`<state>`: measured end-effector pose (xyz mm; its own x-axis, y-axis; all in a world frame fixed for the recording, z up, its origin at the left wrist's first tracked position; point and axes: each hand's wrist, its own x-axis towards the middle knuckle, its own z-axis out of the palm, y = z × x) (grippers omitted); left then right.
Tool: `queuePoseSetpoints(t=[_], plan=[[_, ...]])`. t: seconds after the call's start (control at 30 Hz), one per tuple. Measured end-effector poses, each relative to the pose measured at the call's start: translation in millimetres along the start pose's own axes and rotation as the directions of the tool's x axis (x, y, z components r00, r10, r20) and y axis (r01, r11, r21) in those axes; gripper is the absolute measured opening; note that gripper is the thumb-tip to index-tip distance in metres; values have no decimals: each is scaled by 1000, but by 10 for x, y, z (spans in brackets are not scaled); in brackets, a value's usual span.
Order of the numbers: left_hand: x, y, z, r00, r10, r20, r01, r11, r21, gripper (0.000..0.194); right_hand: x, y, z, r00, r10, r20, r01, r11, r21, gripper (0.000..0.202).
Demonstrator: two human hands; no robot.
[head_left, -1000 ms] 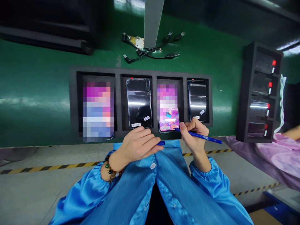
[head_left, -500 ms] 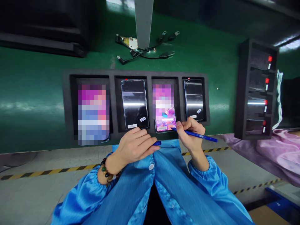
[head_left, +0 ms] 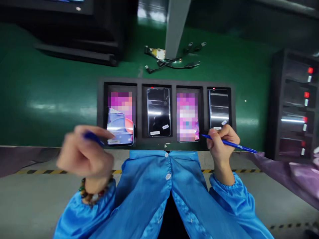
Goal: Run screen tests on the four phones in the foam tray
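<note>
- Nearest of all, the blue jacket (head_left: 147,176) fills the middle, sleeves reaching out to both sides, with a beaded bracelet (head_left: 93,196) on the left wrist.
- Here's the left hand (head_left: 86,154), blurred, its grip closed around a short blue piece (head_left: 92,137), one finger stretched over the near end of the leftmost phone (head_left: 121,127); whether it touches, I can't tell.
- Over on the right, the right hand (head_left: 221,144) has its grip pinched on a blue pen (head_left: 240,147), tip pointing left, just beside the near right corner of the third phone (head_left: 187,116).
- And the phones, four in a row, one per compartment of the dark tray (head_left: 139,111): leftmost and third lit, partly masked by coarse squares; the second phone (head_left: 159,111) and rightmost phone (head_left: 219,106) dark, labels on their near ends.
- Out right on the green worktop (head_left: 57,86), another compartmented tray (head_left: 277,103) shows red tabs and white labels.
- Beyond the phones, black cables (head_left: 171,66) lie crossed by the foot of a grey post (head_left: 175,30).
- Far left, a bulky black object (head_left: 104,26) sits in shadow.
</note>
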<state>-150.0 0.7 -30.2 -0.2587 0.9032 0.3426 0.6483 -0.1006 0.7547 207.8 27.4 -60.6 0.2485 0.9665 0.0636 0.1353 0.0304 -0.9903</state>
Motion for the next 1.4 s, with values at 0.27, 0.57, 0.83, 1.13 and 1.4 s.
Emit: queuePoseSetpoints(t=[0.27, 0.57, 0.83, 1.13, 1.4], plan=[[142, -630, 91, 881, -472, 21, 465, 858, -219, 63, 124, -279, 253, 961, -250, -119, 232, 961, -151, 39], [35, -514, 233, 960, -275, 46, 279, 949, -146, 49, -625, -377, 1268, 890, -168, 424, 255, 954, -158, 47], [26, -531, 222, 967, -246, 71, 254, 953, -163, 43, -541, -376, 1356, 867, -179, 464, 294, 938, -186, 45], [29, -533, 219, 969, -237, 64, 244, 957, -156, 44, -550, -364, 1361, 858, -175, 483, 303, 932, -201, 48], [24, -538, 229, 967, -249, 54, 254, 956, -144, 42, -548, -362, 1369, 882, -139, 450, 250, 948, -197, 48]])
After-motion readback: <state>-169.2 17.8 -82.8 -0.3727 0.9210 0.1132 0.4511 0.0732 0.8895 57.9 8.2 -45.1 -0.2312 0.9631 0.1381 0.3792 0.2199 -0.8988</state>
